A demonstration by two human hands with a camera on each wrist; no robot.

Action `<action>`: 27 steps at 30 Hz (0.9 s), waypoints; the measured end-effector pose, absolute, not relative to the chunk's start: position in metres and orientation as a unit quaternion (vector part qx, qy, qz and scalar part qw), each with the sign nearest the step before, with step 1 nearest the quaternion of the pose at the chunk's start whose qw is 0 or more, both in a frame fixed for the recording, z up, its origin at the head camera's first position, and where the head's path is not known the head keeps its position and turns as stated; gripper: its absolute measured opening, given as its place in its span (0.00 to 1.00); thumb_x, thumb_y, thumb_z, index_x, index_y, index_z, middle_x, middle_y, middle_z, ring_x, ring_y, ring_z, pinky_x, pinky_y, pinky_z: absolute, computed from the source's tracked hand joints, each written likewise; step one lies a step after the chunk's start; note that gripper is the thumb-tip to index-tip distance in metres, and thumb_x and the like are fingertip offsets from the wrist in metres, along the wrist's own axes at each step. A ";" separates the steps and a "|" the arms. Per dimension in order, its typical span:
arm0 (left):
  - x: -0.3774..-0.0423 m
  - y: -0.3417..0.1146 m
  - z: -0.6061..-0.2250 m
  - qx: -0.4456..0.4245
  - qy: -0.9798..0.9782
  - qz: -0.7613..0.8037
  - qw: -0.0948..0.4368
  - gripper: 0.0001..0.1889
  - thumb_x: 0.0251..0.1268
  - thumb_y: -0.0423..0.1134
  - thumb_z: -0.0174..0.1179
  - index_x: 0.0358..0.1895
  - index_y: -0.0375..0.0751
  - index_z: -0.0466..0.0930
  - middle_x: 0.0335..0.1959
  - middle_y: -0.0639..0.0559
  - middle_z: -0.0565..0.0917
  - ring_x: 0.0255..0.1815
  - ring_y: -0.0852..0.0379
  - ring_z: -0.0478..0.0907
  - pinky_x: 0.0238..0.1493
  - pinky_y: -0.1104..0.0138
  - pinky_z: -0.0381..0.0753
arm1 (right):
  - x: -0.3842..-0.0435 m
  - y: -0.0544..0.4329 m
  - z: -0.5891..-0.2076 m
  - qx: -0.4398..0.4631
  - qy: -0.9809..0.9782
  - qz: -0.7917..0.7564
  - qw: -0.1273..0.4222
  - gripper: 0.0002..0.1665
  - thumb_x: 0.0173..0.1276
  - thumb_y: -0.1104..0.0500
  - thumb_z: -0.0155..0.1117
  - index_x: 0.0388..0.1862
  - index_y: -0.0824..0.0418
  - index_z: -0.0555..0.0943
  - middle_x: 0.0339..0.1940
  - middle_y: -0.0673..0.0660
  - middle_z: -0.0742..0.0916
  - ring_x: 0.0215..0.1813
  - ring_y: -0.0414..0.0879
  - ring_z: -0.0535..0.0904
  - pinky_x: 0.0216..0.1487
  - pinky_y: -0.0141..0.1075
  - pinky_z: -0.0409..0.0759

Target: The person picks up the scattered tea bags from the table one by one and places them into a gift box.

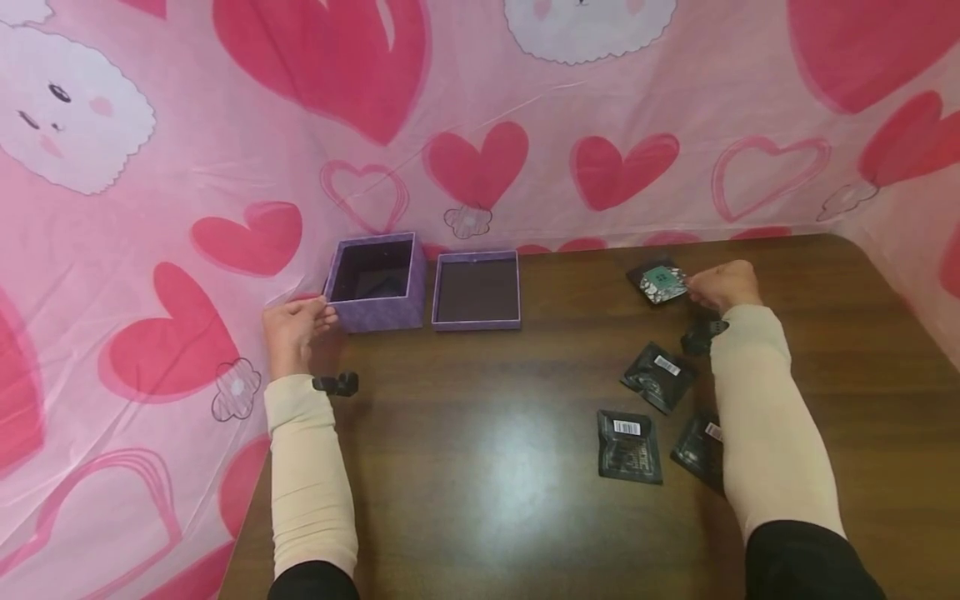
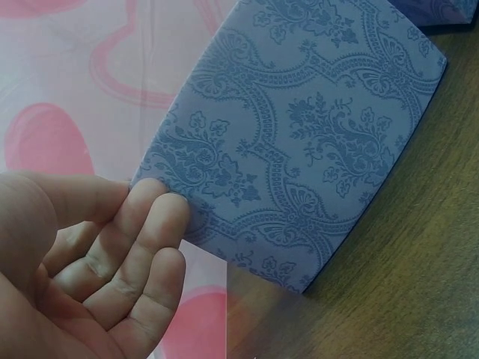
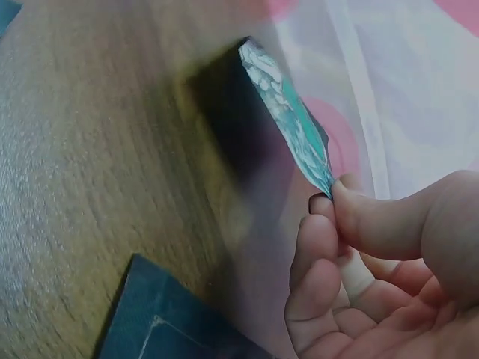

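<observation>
Listed, by judgement, as part-way: box point(image 1: 381, 317) uncovered near far left corner of bench point(image 1: 465, 383), with lid point(image 1: 477, 290) set just beside it along far edge; inside of box too dark to read. In hand: one packet point(image 1: 663, 285), in right grip point(image 1: 726, 285), near far edge, toward far right corner. Outstanding, not in hand: far packet point(image 1: 662, 377), near-left packet point(image 1: 630, 447) and near-right packet point(image 1: 699, 450), all toward right edge, the last partly behind sleeve point(image 1: 772, 442). Held packet: green-printed face up, tilted, pointing from fingers toward left edge; nearly edge-on in right wrist view; near square, so without sure long axis. Beneath, dark patch point(image 3: 228, 112): shadow or another packet, cannot tell. Right grip: pinching packet by one corner. Left grip point(image 1: 294, 333): pinching box at upper near-left corner.
</observation>
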State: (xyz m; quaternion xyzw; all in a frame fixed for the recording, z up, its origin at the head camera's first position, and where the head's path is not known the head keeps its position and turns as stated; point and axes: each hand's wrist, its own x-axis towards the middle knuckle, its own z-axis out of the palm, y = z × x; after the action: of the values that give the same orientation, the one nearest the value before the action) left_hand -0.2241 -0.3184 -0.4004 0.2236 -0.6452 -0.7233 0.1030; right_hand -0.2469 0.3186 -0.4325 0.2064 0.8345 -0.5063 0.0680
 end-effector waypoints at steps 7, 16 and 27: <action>-0.223 -0.319 -0.399 0.227 -0.644 -0.722 0.108 0.02 0.66 0.26 0.65 0.36 0.30 0.85 0.19 0.48 0.85 0.20 0.57 0.85 0.29 0.68 0.87 | -0.245 0.323 -0.432 0.210 0.748 -0.625 0.072 0.08 0.70 0.68 0.64 0.32 0.62 0.87 0.23 0.47 0.85 0.25 0.37 0.81 0.31 0.29 0.85; -0.222 -0.318 -0.398 0.231 -0.645 -0.721 0.105 0.02 0.66 0.27 0.65 0.36 0.30 0.85 0.19 0.48 0.86 0.20 0.57 0.85 0.29 0.67 0.87 | -0.242 0.320 -0.420 0.229 0.715 -0.656 0.073 0.18 0.71 0.65 0.65 0.20 0.51 0.86 0.22 0.47 0.85 0.25 0.36 0.81 0.29 0.30 0.84; -0.221 -0.318 -0.397 0.233 -0.645 -0.720 0.102 0.05 0.67 0.27 0.65 0.42 0.27 0.84 0.19 0.48 0.86 0.20 0.57 0.86 0.29 0.67 0.87 | -0.246 0.300 -0.403 0.206 0.708 -0.672 0.065 0.18 0.70 0.69 0.64 0.21 0.53 0.87 0.22 0.47 0.86 0.23 0.35 0.81 0.25 0.28 0.82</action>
State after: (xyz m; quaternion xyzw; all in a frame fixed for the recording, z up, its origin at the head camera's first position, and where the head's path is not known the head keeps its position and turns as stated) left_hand -0.2213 -0.3180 -0.3972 0.2329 -0.6454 -0.7203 0.1018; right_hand -0.2462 0.3003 -0.4027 0.2055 0.7082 -0.6723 0.0652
